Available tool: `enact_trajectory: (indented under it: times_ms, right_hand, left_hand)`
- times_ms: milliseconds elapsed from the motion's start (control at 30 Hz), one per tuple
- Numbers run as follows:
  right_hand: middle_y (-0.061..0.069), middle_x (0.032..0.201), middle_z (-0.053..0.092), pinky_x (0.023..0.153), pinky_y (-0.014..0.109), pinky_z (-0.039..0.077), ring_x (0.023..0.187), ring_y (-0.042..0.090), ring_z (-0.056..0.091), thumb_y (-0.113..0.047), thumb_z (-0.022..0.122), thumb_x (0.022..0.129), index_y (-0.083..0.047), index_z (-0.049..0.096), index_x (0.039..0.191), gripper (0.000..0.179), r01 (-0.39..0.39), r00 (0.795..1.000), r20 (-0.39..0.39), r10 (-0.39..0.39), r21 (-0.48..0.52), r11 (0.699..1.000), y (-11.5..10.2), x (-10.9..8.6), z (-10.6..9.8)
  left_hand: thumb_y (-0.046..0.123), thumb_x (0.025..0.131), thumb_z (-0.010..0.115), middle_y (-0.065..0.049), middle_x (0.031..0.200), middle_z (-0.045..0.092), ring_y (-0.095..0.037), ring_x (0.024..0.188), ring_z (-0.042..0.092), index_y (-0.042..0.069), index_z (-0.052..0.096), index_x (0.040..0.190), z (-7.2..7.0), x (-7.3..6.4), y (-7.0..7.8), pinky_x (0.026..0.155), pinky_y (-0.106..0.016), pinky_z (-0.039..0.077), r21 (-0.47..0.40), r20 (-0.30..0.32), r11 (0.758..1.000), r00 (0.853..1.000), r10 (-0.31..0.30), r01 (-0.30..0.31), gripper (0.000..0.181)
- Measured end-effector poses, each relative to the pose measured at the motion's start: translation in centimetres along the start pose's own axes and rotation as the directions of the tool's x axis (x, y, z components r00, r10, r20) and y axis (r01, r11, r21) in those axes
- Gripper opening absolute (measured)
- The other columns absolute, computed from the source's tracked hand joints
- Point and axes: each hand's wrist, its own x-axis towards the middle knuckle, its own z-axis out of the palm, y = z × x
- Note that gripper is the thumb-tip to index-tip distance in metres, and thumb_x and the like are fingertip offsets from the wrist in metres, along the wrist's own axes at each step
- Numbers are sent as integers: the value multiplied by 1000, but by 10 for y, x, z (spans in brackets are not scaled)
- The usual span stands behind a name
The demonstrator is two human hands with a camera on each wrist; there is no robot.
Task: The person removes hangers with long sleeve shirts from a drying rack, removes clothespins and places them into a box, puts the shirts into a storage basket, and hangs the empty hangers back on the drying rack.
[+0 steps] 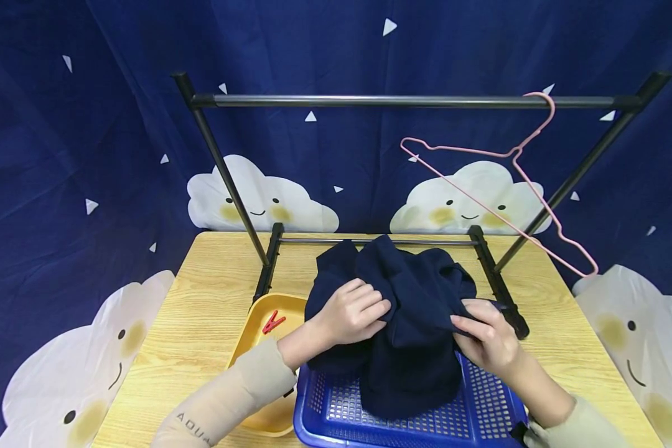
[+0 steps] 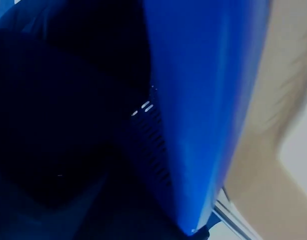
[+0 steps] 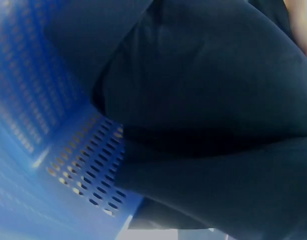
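Observation:
A bunched dark navy garment lies over the blue perforated basket, spilling past its far rim; its folds hide what kind of garment it is. My left hand grips its left side with curled fingers. At its right edge, my right hand pinches the fabric between thumb and fingers. In the left wrist view the basket's wall stands beside dark cloth, and the left hand is out of sight. The right wrist view shows broad folds of the garment over the basket's slotted side.
A yellow tray with a red clothespin sits left of the basket, partly under my left forearm. Behind stands a black rack, a pink hanger hooked on its bar at the right. All rests on a wooden table.

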Motion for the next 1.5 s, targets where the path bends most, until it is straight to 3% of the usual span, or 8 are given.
enact_trajectory:
  times_ms: [333,467,633,767,933,1167,1367,1500]
  right_hand:
    - [17,68,52,59,22,41,64,20,49,-12,48,92,7,52,72,27,-207,955,236,181,87,975,-12,-24,-11]
    - [12,74,53,61,19,40,68,15,49,-17,45,92,4,54,76,28,-358,886,341,314,75,931,-11,-42,-15]
    - [3,84,53,66,17,39,74,10,49,-8,48,83,-2,56,84,9,-531,759,474,446,54,845,-6,-63,-18]
    - [-1,86,53,70,17,39,76,8,49,5,53,71,-7,54,87,21,-627,656,564,502,37,778,-3,-73,-18]
    - [-3,83,51,64,16,38,72,4,46,4,56,75,-14,51,88,22,-695,486,667,565,-97,712,1,-85,-19]
    - [-3,84,49,57,24,40,65,7,45,4,66,70,-9,54,92,28,-586,276,742,611,-374,719,3,-99,-17]
    - [11,98,52,54,29,43,65,16,52,-2,72,70,-8,56,118,51,-430,162,761,628,-519,739,0,-110,-11]
    - [18,110,49,66,40,48,83,29,56,-3,72,70,-8,50,126,61,-458,49,777,628,-541,706,-3,-116,-8]
  left_hand:
    - [14,72,60,0,69,56,-13,62,50,7,61,81,6,-11,7,62,-25,40,-90,96,996,995,-10,19,11]
    - [16,69,65,1,70,55,-13,65,50,8,60,81,10,-15,8,64,-24,39,-107,165,991,984,-67,86,15]
    - [17,71,65,2,76,56,-12,70,52,9,58,86,16,-20,8,66,-24,38,-119,302,976,943,-138,181,18]
    - [19,75,64,2,82,58,-12,76,54,10,56,89,19,-21,9,69,-25,38,-117,472,952,859,-198,284,19]
    - [23,80,62,2,93,59,-13,89,54,12,55,99,24,-24,9,75,-27,38,-49,665,925,704,-251,376,22]
    - [28,86,59,1,114,51,-15,102,49,20,47,122,37,-37,13,84,-31,37,34,826,900,495,-270,434,39]
    - [34,88,57,1,122,45,-16,108,45,23,40,130,45,-47,17,89,-33,37,89,879,902,392,-270,422,47]
    - [41,88,55,2,129,40,-15,115,42,25,36,133,49,-53,21,94,-33,35,127,911,906,313,-267,403,51]
